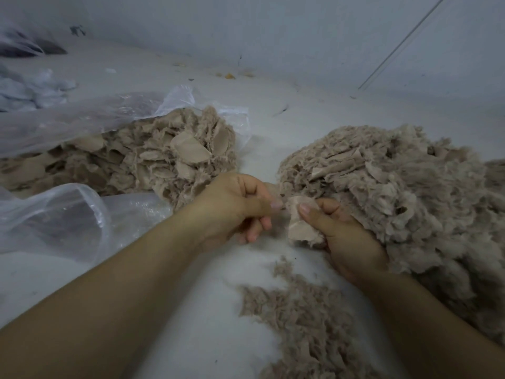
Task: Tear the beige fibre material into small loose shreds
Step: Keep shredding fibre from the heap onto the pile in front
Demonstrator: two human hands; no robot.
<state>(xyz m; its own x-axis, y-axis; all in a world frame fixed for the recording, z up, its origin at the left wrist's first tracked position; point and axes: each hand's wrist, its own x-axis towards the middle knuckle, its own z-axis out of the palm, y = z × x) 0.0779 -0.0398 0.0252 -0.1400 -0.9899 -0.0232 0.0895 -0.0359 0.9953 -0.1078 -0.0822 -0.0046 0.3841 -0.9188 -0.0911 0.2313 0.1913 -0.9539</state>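
I see no readable writing anywhere. My right hand [343, 236] grips a beige scrap [302, 228] between thumb and fingers, over the pale floor [207, 310]. My left hand [237, 207] is curled beside it, pinching a thin wisp I can barely make out. A shredded pile [404, 192] runs off the right edge; untorn pieces [153, 157] spill from a clear bag [68, 119] that partly covers them.

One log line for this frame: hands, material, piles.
left hand: pinches fibre strand | right hand: grips beige piece | shreds: near floor | bag pile: left
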